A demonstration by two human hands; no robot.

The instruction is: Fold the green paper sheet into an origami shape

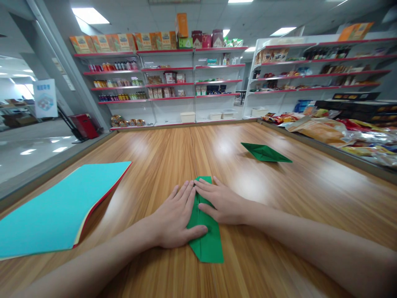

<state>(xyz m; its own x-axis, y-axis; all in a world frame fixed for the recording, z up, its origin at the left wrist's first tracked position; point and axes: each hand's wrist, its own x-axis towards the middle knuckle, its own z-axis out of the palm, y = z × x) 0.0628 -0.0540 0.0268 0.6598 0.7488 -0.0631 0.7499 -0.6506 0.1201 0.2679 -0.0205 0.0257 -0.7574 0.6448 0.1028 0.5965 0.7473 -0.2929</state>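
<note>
Fingers (186, 192) extended, left hand (173, 221) and right hand (228, 203) press green paper (211, 246) at six o'clock, likely flattening its folds.

Both bare forearms reach in from the lower corners, converging at the centre! The bare left hand (175, 217) lies palm down, fingers together and pointing forward, thumb stretched out toward the right. And the bare right hand (221, 200), also palm down, angles in from the side, fingers slightly spread, thumb pointing left. Fingertips nearly meet up front, both wrists low and almost straight!
</note>
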